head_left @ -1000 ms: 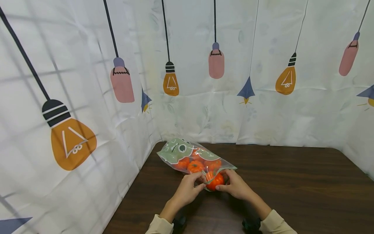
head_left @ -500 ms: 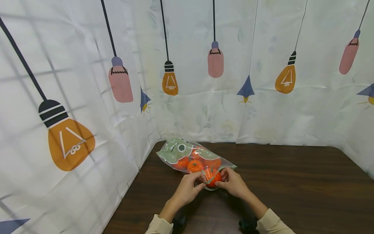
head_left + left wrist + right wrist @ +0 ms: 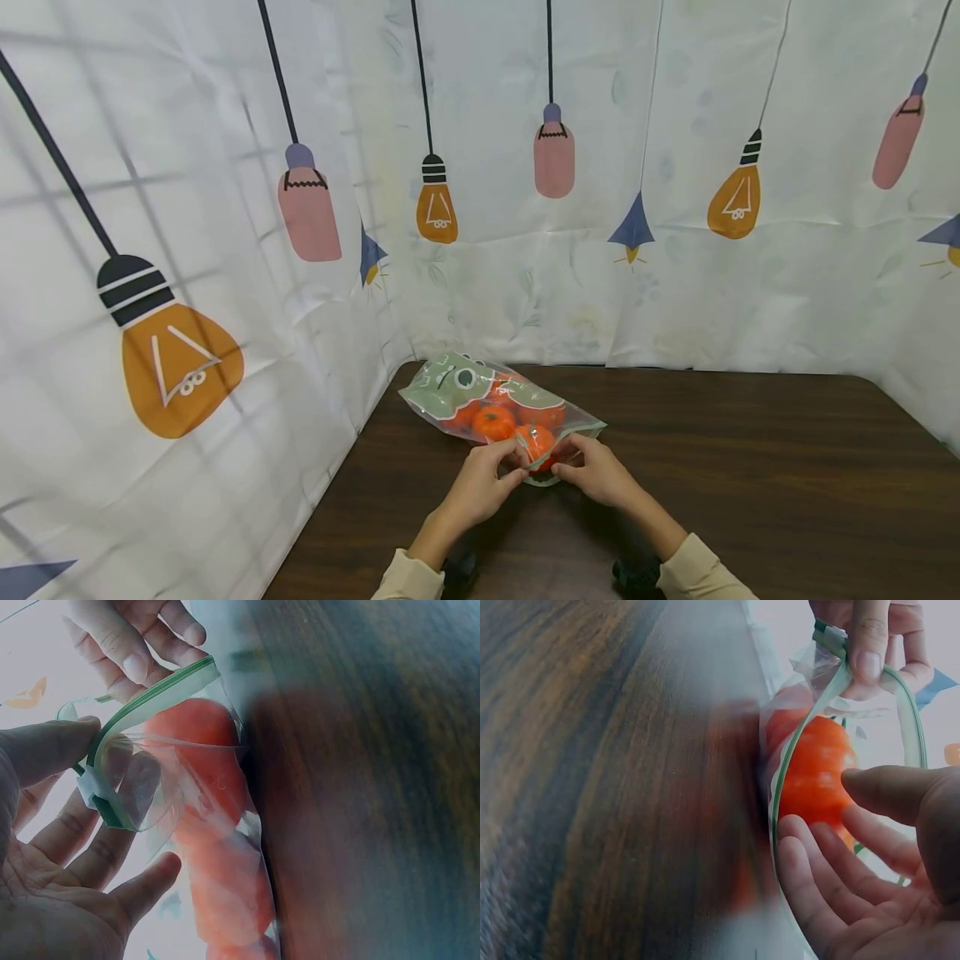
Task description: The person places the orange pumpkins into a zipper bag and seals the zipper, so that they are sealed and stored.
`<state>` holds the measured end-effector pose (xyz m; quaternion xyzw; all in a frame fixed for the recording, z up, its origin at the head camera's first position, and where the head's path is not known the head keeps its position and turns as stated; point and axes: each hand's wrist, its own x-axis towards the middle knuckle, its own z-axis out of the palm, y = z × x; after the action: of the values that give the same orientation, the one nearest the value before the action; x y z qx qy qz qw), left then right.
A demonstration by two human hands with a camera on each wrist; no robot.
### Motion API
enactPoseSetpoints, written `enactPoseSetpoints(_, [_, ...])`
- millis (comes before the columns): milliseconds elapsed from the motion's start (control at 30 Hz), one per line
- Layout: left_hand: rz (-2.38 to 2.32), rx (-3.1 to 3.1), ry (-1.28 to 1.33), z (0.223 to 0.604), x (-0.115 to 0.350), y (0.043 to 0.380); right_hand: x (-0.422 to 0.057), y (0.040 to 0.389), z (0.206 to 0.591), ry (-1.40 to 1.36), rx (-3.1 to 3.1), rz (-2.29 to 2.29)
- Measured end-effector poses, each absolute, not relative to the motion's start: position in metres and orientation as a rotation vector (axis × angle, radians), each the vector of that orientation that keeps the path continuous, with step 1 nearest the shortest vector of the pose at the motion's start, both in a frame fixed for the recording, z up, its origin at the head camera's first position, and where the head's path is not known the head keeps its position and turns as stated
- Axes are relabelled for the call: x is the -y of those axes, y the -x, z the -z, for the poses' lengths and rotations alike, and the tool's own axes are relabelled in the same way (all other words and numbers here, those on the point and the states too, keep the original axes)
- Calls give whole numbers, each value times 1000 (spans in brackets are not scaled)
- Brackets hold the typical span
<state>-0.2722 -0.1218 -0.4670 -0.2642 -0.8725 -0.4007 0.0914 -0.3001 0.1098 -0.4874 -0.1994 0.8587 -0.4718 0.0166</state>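
A clear zip bag [image 3: 456, 385] with a green cartoon print lies on the table, holding several orange-red tomatoes [image 3: 495, 423]. Its green-edged mouth faces the person. My left hand [image 3: 483, 487] pinches the mouth's rim between thumb and fingers, beside the white-and-green slider [image 3: 96, 789]. At the other side of the mouth is my right hand [image 3: 600, 477], fingers spread and loosely bent at the green rim [image 3: 786, 769]. One tomato [image 3: 816, 769] sits just inside the opening, close to the right thumb; nothing is gripped by that hand.
The dark wooden table [image 3: 750, 467] extends to the right and behind the bag. A white curtain [image 3: 510, 283] printed with hanging lamps stands along the back and left edges. Dark wrist-worn devices [image 3: 637, 575] show below the wrists.
The front tomato has moved away from the person, deeper into the bag, and the right hand has let go of it. The left hand keeps its pinch on the rim.
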Motion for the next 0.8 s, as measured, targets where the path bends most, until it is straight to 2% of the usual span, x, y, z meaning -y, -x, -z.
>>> enactPoseSetpoints(433, [1188, 2582, 814, 469, 121, 273, -110, 295, 485, 778, -2484, 1417])
enactPoseSetpoints(800, [1185, 2605, 815, 469, 122, 272, -117, 302, 480, 764, -2537, 1434])
